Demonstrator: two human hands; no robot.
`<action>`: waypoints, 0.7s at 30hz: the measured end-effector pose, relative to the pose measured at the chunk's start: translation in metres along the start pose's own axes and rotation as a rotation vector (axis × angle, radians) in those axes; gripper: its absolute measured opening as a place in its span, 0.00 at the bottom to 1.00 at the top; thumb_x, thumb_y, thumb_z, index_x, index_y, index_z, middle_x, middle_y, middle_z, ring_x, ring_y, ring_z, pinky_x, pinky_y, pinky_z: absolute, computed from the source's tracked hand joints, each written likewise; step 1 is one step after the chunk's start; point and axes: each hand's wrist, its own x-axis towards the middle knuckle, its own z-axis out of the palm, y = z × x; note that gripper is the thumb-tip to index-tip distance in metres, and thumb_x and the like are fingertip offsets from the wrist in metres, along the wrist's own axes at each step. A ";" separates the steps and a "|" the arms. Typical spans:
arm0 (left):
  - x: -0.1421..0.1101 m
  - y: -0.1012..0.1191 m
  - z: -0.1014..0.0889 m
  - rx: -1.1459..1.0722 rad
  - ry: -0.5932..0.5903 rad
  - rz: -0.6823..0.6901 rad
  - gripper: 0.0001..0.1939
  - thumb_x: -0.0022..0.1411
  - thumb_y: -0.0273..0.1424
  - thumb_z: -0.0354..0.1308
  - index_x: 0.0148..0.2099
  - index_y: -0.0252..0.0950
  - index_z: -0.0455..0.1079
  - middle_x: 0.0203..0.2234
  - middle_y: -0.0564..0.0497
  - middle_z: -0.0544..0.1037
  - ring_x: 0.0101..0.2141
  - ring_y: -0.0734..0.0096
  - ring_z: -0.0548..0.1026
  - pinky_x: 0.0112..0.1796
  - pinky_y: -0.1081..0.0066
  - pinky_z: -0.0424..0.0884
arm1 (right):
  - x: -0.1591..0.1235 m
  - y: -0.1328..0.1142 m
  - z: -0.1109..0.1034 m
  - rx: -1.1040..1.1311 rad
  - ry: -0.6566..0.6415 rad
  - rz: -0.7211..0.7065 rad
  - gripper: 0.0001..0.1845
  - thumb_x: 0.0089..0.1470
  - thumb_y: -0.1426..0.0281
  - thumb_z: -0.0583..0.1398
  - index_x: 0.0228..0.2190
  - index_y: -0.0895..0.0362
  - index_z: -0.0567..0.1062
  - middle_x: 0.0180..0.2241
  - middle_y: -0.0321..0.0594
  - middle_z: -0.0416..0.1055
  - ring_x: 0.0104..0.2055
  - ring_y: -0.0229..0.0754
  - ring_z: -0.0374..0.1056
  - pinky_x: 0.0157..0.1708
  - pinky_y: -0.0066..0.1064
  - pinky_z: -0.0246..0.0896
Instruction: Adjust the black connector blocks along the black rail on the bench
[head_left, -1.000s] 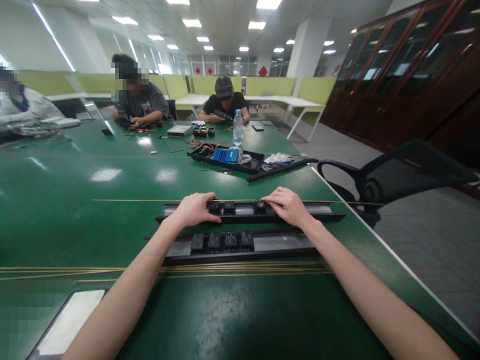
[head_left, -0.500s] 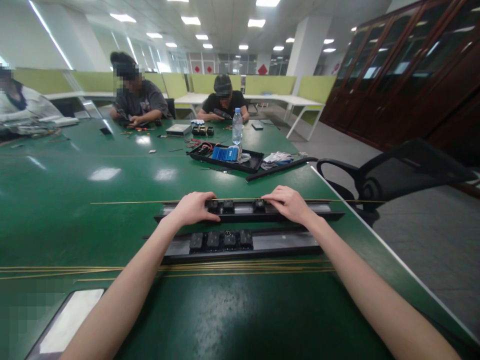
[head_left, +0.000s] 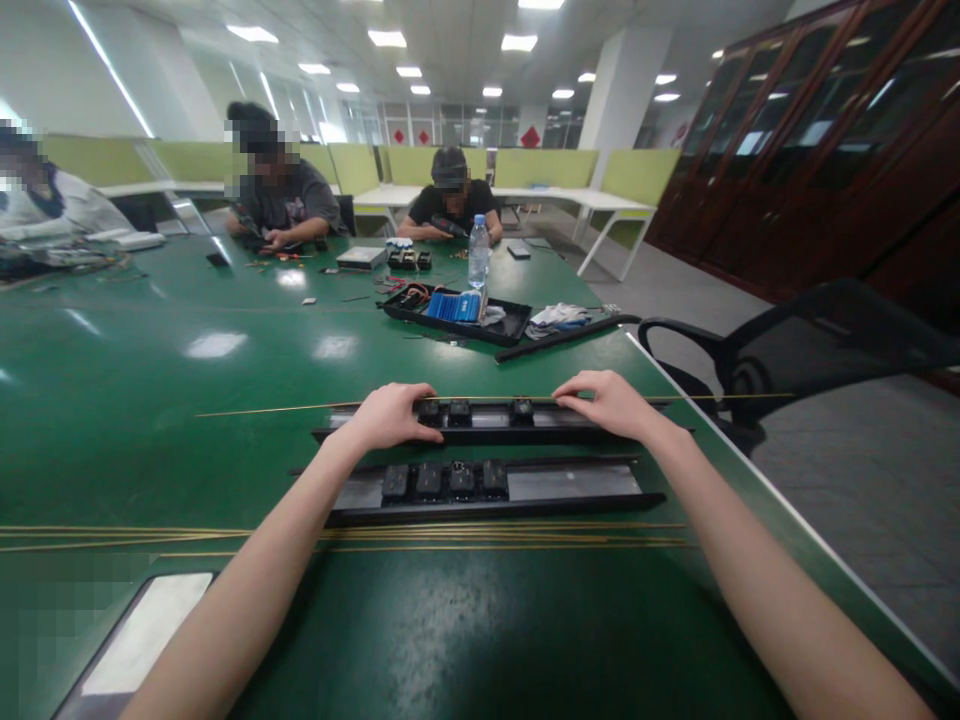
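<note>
My left hand (head_left: pixel 394 415) spans the far black rail (head_left: pixel 480 437), its thumb on the front edge and its fingers over the back beside a small black block (head_left: pixel 430 411). Two more black blocks sit further right in that rail's channel. A long thin gold-coloured rod (head_left: pixel 251 411) runs lengthwise above the rail and past both its ends. To the right of the blocks, my right hand (head_left: pixel 604 400) has thumb and fingertips pinched on the rod. Nearer me lies a second black rail (head_left: pixel 577 506) with several black blocks (head_left: pixel 428 481) side by side in its left part.
Several thin gold rods (head_left: pixel 480 533) lie before the near rail. A phone-like device (head_left: pixel 142 640) rests at the lower left. Beyond are a black tray (head_left: pixel 514 322), a bottle (head_left: pixel 478 255), cloth gloves (head_left: pixel 556 320) and a black strip (head_left: pixel 566 340). A chair (head_left: pixel 810 330) stands right; people sit across.
My right hand has slid right along the rod, away from the right-hand block. The rod has shifted slightly right. My left hand stays at the same place on the rail.
</note>
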 end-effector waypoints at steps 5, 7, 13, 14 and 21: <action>0.000 0.001 -0.001 0.005 -0.003 -0.009 0.38 0.47 0.58 0.66 0.55 0.42 0.73 0.48 0.46 0.82 0.47 0.50 0.79 0.45 0.62 0.73 | -0.004 0.007 -0.017 0.028 -0.096 0.104 0.10 0.56 0.63 0.61 0.35 0.50 0.83 0.37 0.36 0.82 0.40 0.45 0.76 0.44 0.35 0.67; -0.001 0.001 -0.001 0.012 -0.001 -0.010 0.38 0.47 0.59 0.66 0.55 0.42 0.73 0.48 0.46 0.82 0.47 0.49 0.79 0.45 0.62 0.73 | -0.006 0.009 -0.025 0.035 -0.130 0.153 0.10 0.54 0.63 0.62 0.34 0.51 0.83 0.35 0.35 0.82 0.39 0.45 0.76 0.44 0.35 0.67; -0.001 0.002 -0.001 0.007 -0.001 0.003 0.39 0.48 0.58 0.65 0.56 0.41 0.72 0.47 0.45 0.82 0.46 0.50 0.79 0.45 0.62 0.73 | -0.015 0.017 -0.043 0.028 -0.132 0.290 0.10 0.50 0.61 0.64 0.30 0.52 0.83 0.32 0.36 0.81 0.36 0.45 0.75 0.41 0.33 0.66; -0.001 0.002 -0.001 0.007 0.000 0.006 0.39 0.48 0.58 0.65 0.56 0.41 0.72 0.47 0.45 0.82 0.46 0.50 0.79 0.44 0.62 0.73 | -0.016 0.019 -0.045 0.035 -0.136 0.299 0.10 0.50 0.60 0.64 0.30 0.52 0.83 0.32 0.36 0.81 0.36 0.45 0.75 0.41 0.33 0.66; -0.002 0.004 -0.002 0.009 -0.004 0.002 0.38 0.47 0.58 0.66 0.55 0.40 0.73 0.46 0.45 0.82 0.46 0.49 0.79 0.44 0.61 0.73 | -0.027 0.049 -0.055 0.056 -0.203 0.376 0.13 0.47 0.57 0.65 0.29 0.53 0.83 0.31 0.37 0.80 0.36 0.45 0.74 0.39 0.33 0.64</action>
